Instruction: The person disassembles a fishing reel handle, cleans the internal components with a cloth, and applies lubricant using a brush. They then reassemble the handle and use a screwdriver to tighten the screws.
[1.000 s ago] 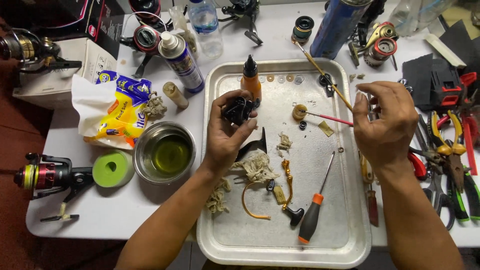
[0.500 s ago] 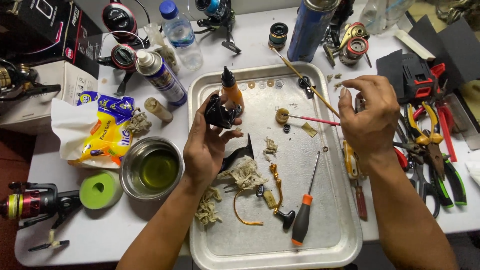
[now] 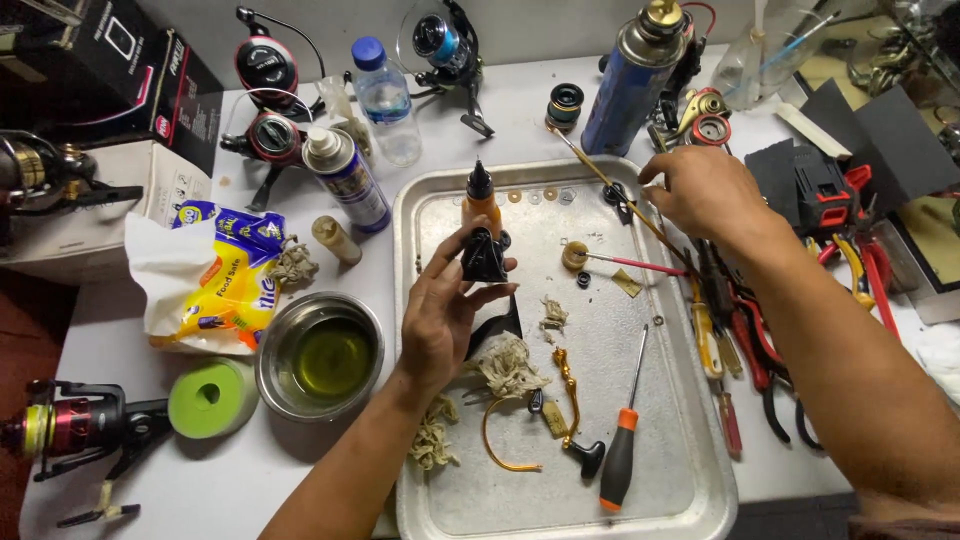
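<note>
My left hand (image 3: 440, 315) holds a small black reel part (image 3: 483, 256) upright over a metal tray (image 3: 404, 300), just in front of an orange bottle with a black nozzle (image 3: 481, 200). My right hand (image 3: 705, 190) hovers over the tray's far right rim. Its fingers are apart and hold nothing, with the tips next to a small black piece (image 3: 620, 196) and a long thin brush (image 3: 590, 165). A pink-handled pick (image 3: 625, 263) lies loose on the tray beside a tan ring.
On the tray lie an orange-handled screwdriver (image 3: 620, 455), dirty rag bits and a gold crank. To its left are a steel bowl of yellowish liquid (image 3: 320, 355), a green roll (image 3: 210, 397) and a spray can (image 3: 345, 180). Pliers (image 3: 740, 335) lie to its right. Fishing reels and a blue canister (image 3: 630, 75) stand behind.
My right hand let go of the pink-handled pick, which now lies on the tray, and moved to the far right rim. My left hand still holds the black part.
</note>
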